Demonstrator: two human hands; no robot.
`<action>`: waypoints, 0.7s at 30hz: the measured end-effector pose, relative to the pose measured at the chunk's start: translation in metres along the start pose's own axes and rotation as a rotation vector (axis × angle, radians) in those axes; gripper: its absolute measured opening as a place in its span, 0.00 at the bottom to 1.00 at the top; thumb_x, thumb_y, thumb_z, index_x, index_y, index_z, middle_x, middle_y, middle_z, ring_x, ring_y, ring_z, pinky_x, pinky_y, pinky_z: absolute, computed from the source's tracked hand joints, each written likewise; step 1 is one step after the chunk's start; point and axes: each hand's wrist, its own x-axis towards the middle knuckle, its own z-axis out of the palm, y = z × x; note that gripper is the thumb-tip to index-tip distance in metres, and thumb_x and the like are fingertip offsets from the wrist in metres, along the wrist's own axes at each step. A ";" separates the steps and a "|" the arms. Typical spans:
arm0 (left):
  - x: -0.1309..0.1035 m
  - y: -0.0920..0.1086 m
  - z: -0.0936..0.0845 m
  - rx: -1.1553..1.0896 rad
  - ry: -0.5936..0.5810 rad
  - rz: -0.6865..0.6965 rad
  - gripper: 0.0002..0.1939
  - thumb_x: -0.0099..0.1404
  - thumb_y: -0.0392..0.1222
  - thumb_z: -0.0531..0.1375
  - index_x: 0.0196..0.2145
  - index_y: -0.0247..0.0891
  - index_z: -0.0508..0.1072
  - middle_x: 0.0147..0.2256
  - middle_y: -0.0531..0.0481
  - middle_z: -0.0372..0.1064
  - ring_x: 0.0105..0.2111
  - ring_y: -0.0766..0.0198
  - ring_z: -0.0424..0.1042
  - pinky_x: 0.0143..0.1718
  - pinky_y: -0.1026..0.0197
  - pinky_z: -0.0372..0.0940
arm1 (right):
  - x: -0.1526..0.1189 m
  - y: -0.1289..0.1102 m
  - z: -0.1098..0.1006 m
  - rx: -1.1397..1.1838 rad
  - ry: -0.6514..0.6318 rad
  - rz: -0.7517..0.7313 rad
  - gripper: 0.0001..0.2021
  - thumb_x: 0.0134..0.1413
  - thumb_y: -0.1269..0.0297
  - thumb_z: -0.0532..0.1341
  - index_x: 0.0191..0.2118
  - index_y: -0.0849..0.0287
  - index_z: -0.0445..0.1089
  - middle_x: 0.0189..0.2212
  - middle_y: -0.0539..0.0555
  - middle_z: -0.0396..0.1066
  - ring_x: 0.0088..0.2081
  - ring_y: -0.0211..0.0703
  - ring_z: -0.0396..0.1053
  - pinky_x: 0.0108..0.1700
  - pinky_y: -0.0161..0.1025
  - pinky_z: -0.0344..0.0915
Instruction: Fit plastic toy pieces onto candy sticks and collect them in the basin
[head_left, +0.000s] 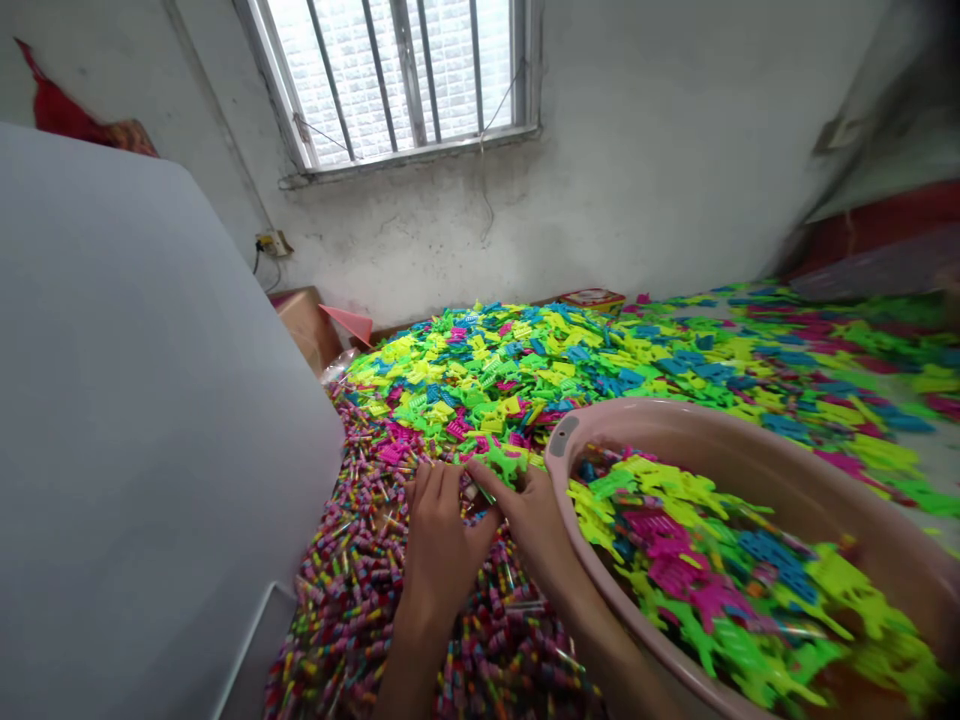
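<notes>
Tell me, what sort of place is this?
Probably a small, makeshift workroom: a large heap of bright plastic pieces lies by a stained wall, and a pink tub holds more such pieces.

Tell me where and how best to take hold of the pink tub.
Likely by the rim of the pink tub at the grey patch, coming from above and the left: the rim looks widest there and stands above the plastic pieces inside.
</notes>
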 end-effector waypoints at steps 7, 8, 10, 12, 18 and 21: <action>0.002 0.003 -0.003 -0.068 -0.069 -0.092 0.22 0.68 0.48 0.62 0.55 0.39 0.64 0.51 0.42 0.69 0.53 0.49 0.65 0.53 0.45 0.61 | 0.008 -0.035 -0.051 -0.601 0.185 -0.259 0.18 0.56 0.46 0.62 0.38 0.57 0.76 0.32 0.56 0.78 0.32 0.51 0.73 0.35 0.41 0.62; 0.003 0.002 -0.003 -0.072 -0.063 -0.102 0.20 0.69 0.49 0.61 0.55 0.39 0.65 0.50 0.41 0.69 0.53 0.49 0.65 0.53 0.45 0.61 | 0.008 -0.041 -0.062 -0.728 0.228 -0.293 0.19 0.57 0.45 0.60 0.39 0.56 0.76 0.33 0.57 0.79 0.32 0.52 0.73 0.34 0.41 0.61; 0.003 -0.001 -0.004 -0.086 -0.057 -0.113 0.16 0.71 0.48 0.59 0.53 0.39 0.67 0.49 0.42 0.70 0.52 0.50 0.66 0.53 0.46 0.62 | 0.009 -0.047 -0.084 -0.938 0.269 -0.383 0.19 0.59 0.44 0.56 0.40 0.53 0.75 0.36 0.57 0.78 0.35 0.55 0.74 0.35 0.43 0.61; 0.003 -0.003 -0.005 -0.104 -0.047 -0.112 0.13 0.71 0.45 0.59 0.51 0.40 0.68 0.47 0.43 0.71 0.51 0.51 0.67 0.53 0.46 0.62 | 0.011 -0.048 -0.103 -1.110 0.281 -0.463 0.19 0.62 0.46 0.52 0.41 0.53 0.74 0.39 0.59 0.77 0.41 0.59 0.72 0.40 0.47 0.62; 0.004 0.003 -0.011 -0.162 0.031 -0.076 0.08 0.71 0.41 0.58 0.47 0.40 0.71 0.44 0.45 0.74 0.48 0.53 0.70 0.50 0.49 0.64 | 0.010 -0.041 -0.101 -1.172 0.200 -0.659 0.16 0.65 0.55 0.52 0.49 0.56 0.70 0.51 0.65 0.69 0.57 0.61 0.63 0.57 0.57 0.58; 0.005 0.012 -0.018 -0.215 0.060 -0.075 0.07 0.72 0.39 0.57 0.46 0.41 0.72 0.43 0.47 0.74 0.46 0.56 0.70 0.50 0.51 0.63 | 0.002 -0.036 -0.061 -0.999 0.201 -0.717 0.14 0.65 0.56 0.54 0.50 0.55 0.69 0.53 0.63 0.69 0.57 0.58 0.63 0.60 0.57 0.58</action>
